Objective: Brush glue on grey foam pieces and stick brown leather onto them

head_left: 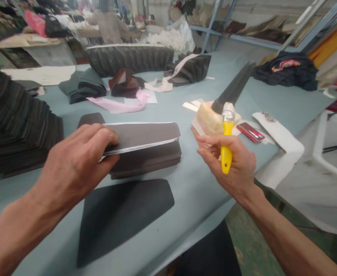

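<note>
My left hand (79, 157) grips the left end of a dark grey flat panel (145, 134) with white edges, thumb below and fingers on top. The panel is over a stack of dark brown fabric pieces (148, 161); whether it touches them I cannot tell. Between the thumb and fingers of my right hand (232, 161) is a brush (227, 142), its yellow handle pointing down and its whitish, crusted head up. A dark cut fabric piece (125, 214) lies flat nearer to me. Beyond the brush sits a pale yellow block (208, 119) with a long black piece (234, 86) rising behind it.
Tall dark fabric stacks (18, 122) stand at the left. Several folded fabric bundles (83, 86) and a pink strip (122, 103) lie farther back. At right are a red packet (250, 132), a white curved sheet (283, 138) and the table's edge. A person (108, 27) is in the background.
</note>
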### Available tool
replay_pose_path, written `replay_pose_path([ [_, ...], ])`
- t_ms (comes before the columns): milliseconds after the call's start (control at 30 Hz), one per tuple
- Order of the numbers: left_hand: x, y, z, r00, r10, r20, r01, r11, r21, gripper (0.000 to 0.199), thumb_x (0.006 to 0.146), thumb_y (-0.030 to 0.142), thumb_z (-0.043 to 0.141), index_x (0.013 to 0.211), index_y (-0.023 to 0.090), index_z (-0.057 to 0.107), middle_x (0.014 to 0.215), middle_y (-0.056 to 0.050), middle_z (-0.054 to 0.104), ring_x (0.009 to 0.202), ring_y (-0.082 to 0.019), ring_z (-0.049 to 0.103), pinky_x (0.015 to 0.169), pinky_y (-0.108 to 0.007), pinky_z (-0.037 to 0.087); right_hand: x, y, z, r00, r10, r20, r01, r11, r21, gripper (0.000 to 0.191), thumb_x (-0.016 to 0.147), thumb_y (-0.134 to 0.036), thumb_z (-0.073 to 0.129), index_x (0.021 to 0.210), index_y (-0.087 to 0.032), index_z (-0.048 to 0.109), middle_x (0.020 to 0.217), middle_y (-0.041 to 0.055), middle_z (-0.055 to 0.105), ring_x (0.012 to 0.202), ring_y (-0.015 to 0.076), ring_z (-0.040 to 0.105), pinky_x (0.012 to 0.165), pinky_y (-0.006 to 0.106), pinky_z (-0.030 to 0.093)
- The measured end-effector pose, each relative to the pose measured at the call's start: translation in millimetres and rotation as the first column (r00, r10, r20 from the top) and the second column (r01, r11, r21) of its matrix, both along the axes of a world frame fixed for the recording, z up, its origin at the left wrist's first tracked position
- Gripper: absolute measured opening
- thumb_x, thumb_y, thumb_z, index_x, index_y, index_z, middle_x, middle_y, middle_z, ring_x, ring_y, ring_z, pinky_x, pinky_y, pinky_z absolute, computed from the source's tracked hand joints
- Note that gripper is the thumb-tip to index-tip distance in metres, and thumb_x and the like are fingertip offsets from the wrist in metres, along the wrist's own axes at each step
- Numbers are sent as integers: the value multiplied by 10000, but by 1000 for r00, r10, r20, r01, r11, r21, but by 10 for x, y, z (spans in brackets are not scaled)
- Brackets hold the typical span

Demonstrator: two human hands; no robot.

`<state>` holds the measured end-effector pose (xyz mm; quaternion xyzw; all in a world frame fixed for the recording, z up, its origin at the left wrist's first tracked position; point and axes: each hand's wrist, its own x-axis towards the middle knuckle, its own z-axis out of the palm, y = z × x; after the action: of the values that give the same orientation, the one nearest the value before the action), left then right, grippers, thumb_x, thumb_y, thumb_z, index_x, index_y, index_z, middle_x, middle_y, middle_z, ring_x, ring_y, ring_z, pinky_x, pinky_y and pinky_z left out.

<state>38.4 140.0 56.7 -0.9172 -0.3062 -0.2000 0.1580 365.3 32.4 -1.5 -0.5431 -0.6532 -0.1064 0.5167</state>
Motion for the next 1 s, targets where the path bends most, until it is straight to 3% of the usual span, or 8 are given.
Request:
replay_pose_path([
  [100,-139,-204,94,999,-25,37,25,1000,-1,26,1061,282,486,1078,266,500,1096,-64,676,1005,-279,656,828,-411,496,-111,44,105,994,109,-16,-108,991,79,297,919,-282,874,1067,-266,616,1139,51,854,930,213,848,746,310,674],
  [200,-311,-468,133,994,-12,105,19,998,-65,53,1063,307,497,1106,289,521,1174,-45,692,1042,-246,677,874,-397,503,-285,28,254,967,249,55,-253,964,80,269,947,-250,816,1057,-270,571,1244,84,838,1152,250,826,916,384,682],
  [500,-687,-1200,200,933,108,344,10,946,-325,40,954,390,612,952,368,647,977,82,791,821,-166,760,743,-275,558,-712,-352,806,823,467,323,-510,858,58,263,878,-46,697,909,-273,569,979,-56,849,814,152,790,791,321,574],
  [633,-848,-1398,252,848,327,417,-35,820,-571,111,838,442,739,777,349,732,693,105,731,569,-133,668,562,-222,481,-903,-477,962,818,493,296,-531,845,62,285,920,-77,756,927,-275,551,923,-66,812,797,140,780,730,298,566],
  [733,-1026,-1532,182,701,560,442,-15,630,-776,196,695,500,841,699,320,765,610,55,692,533,-161,609,504,-233,458,-1038,-551,1047,881,430,198,-460,877,139,267,937,-121,762,918,-273,544,886,-56,759,824,146,760,759,298,585],
  [833,-1103,-1673,24,367,775,515,235,459,-857,309,500,469,965,723,310,822,698,-3,764,671,-220,696,616,-279,582,-1126,-600,1064,946,302,117,-320,926,200,272,912,-177,801,913,-261,543,896,-42,718,769,136,700,707,300,559],
  [900,-1065,-1755,-88,184,821,540,373,450,-811,340,485,471,986,750,320,836,743,-11,780,751,-223,724,708,-297,625,-1161,-613,1016,960,267,80,-278,941,193,301,895,-202,822,905,-258,527,846,-51,670,691,121,634,638,286,522],
  [1000,-954,-1830,-217,125,819,560,413,470,-780,350,546,536,966,770,314,816,815,1,782,752,-173,689,714,-265,604,-1191,-618,852,960,280,-18,-275,950,148,310,897,-232,818,905,-261,510,803,-61,613,657,119,584,596,276,493],
])
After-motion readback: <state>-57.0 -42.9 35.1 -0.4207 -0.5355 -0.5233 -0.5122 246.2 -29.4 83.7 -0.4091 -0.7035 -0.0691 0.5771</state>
